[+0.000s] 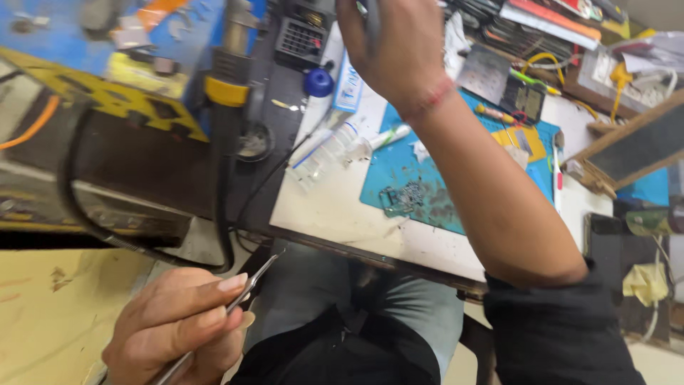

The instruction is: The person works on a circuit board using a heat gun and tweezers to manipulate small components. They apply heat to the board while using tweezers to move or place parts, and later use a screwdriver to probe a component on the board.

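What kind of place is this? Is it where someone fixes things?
Probably a small electronics repair bench. A stained blue work mat covers the white table, the left hand holds thin metal tweezers, and a black hot-air tool with a yellow ring stands nearby.

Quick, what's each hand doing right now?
Left hand: closed around thin metal tweezers.
Right hand: raised over the bench, gripping a thin grey tool; what kind is unclear.

A pair of thin metal tweezers (246, 296) is pinched between the thumb and fingers (214, 289) of the left hand (174, 328), low in the view, off the worktop (335, 207). Its slim tip is angled up and to the right. A grey, slender tool (372, 25), mostly hidden, is gripped in the raised right hand (395, 46).
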